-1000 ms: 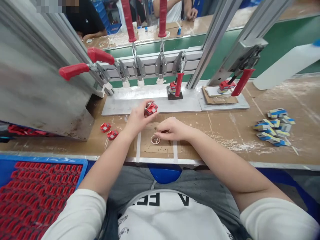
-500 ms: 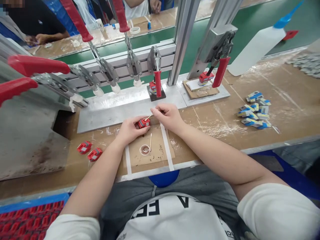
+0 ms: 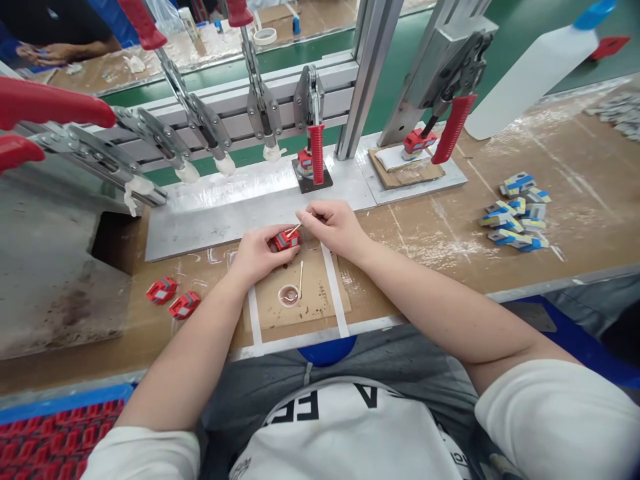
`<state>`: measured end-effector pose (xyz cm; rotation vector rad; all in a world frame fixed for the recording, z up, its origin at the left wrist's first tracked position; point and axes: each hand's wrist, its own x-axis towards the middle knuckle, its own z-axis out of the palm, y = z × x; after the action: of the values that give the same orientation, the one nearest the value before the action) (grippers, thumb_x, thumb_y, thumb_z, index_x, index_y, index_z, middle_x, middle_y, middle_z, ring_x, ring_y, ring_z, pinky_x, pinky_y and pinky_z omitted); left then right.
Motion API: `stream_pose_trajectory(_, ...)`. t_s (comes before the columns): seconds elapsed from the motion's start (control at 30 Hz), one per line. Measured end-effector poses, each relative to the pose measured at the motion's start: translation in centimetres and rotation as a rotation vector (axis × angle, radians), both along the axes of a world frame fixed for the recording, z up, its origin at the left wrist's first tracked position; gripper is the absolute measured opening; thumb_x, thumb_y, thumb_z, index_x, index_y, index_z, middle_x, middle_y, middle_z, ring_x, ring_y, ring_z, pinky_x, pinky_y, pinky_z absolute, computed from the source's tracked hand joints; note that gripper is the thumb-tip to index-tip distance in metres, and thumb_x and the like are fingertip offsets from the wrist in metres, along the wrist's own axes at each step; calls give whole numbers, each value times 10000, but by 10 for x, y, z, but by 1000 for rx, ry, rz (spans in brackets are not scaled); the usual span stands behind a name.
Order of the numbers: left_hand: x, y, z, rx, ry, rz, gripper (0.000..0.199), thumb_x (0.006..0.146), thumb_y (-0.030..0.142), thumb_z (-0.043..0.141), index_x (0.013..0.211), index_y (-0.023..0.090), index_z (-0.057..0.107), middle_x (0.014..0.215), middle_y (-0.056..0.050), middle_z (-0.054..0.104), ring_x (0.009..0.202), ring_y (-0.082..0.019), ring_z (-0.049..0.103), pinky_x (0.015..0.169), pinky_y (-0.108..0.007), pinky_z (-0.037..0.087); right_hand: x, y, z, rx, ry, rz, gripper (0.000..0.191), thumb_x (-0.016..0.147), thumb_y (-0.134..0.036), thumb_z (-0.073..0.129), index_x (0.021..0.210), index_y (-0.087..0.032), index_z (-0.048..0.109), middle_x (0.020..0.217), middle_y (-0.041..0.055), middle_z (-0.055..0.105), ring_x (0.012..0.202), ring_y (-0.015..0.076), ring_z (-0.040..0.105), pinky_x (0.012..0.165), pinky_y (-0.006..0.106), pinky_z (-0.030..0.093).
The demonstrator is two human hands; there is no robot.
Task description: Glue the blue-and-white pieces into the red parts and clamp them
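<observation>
Red plastic shows between the fingers of your left hand (image 3: 256, 257), which grasps a red block (image 3: 287, 241) just above the far edge of the cardboard mat (image 3: 320, 303). Your right hand (image 3: 334, 227) pinches a cotton swab (image 3: 294, 230), its tip at the block's upper side; whether it actually touches is hard to tell at this size. On the mat sits a small cup (image 3: 289, 296) of brownish liquid, a second swab (image 3: 301, 275) leaning at its rim. Left of your forearm, two more blocks (image 3: 185, 305) lie on the surface (image 3: 425, 280). Just beyond your hands, the metal plate (image 3: 225, 233) and a row of toggle clamps (image 3: 263, 120) stand across the far side, and a steel housing (image 3: 60, 280) closes off the left. Well to the right lie a pile of blue-and-grey parts (image 3: 517, 213) and, farther back, a white bottle (image 3: 535, 87). A blue crate (image 3: 107, 395) holds rows of red pieces (image 3: 45, 440) at lower left.
</observation>
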<state>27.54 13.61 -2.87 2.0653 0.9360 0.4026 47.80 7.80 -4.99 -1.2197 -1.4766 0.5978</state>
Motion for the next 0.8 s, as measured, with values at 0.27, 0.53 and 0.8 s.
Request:
stream_pose_trajectory(0.27, -1, 0, -4, 53, -7, 18, 445, 810, 384, 791, 1219, 207, 814, 840, -1, 788, 687, -171, 696, 684, -280, 549, 4, 0, 0, 0, -37, -9, 459, 975, -416, 574, 623, -231, 344, 588, -52, 293, 606, 109, 280, 596, 288, 245)
stream_pose_trajectory(0.53, -2, 0, -6, 120, 20, 24, 425, 816, 357, 783, 1213, 209, 820, 888, -6, 802, 781, -191, 716, 776, -304, 566, 7, -1, 3, 58, -207, -134, 453, 974, -313, 550, 642, -235, 251, 584, -45, 289, 609, 117, 278, 621, 311, 239)
stream_pose_trajectory(0.8, 1, -2, 0, 165, 66, -7, 372, 819, 325, 763, 1168, 216, 828, 822, 20, 779, 748, -169, 683, 745, -277, 528, -1, -7, 9, 103, -187, -28, 463, 1069, -395, 502, 680, -231, 312, 638, -36, 345, 646, 127, 344, 649, 305, 297)
